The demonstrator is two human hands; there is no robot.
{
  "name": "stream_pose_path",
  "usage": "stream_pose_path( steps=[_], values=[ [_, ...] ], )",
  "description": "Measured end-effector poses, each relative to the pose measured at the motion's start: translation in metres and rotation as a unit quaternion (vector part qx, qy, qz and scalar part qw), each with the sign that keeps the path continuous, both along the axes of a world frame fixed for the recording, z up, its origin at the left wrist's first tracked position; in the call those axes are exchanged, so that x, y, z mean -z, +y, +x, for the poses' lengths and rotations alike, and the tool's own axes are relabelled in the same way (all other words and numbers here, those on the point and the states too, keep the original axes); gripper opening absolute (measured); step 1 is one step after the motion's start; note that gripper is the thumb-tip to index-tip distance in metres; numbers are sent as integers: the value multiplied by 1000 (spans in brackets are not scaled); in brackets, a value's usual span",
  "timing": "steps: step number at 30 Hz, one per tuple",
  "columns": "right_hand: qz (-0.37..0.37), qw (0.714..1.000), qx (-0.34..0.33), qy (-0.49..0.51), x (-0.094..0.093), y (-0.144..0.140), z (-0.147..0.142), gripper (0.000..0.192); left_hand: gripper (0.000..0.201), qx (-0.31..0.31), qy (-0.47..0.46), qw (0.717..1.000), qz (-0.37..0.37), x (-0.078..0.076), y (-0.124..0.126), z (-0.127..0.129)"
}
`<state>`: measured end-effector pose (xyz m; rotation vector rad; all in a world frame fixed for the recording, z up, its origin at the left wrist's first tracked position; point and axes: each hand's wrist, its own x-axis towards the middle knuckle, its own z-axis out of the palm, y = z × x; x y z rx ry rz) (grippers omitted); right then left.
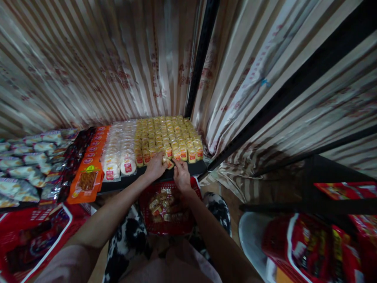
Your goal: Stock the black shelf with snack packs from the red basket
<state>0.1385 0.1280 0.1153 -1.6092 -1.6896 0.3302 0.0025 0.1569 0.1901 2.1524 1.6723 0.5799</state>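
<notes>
At the front edge of the shelf, my left hand point(155, 168) is closed on a small yellow wrapped snack packet point(168, 162), which lies tilted in front of its row. My right hand point(182, 175) meets the same packet from the right, its fingers bent in a pinch at that end; the exact grip is partly hidden. Behind both hands stand dense rows of yellow snack packets point(165, 133) with red labels. Below my forearms, a red plastic basket point(147, 227) sits between my legs with several loose wrapped snacks point(161, 204) inside.
Left of the yellow rows are white round wrapped snacks point(128, 166), orange bags point(85, 179) and white pouches point(22, 188). Another red basket point(66, 224) is at lower left. Dark metal posts point(203, 51) and striped curtains point(132, 59) close off the back. Red packages point(312, 243) lie at lower right.
</notes>
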Motion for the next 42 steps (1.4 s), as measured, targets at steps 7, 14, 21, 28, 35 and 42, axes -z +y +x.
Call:
stream_pose_path(
  steps=[7,14,21,28,35,42],
  values=[
    [31,999,-5,30,7,0,4,44,32,29,101,992,73,4,-2,12],
    [24,999,-6,32,7,0,4,44,39,-4,94,993,77,7,4,18],
    [12,999,1,31,10,-2,3,44,36,-23,104,990,95,13,6,24],
    [2,999,2,39,9,-3,2,46,41,-21,18,987,156,32,1,19],
    [-8,998,7,58,9,-3,1,44,24,35,53,994,89,62,-24,15],
    [11,998,9,54,10,-2,1,41,27,21,-9,996,92,67,-15,25]
  ],
)
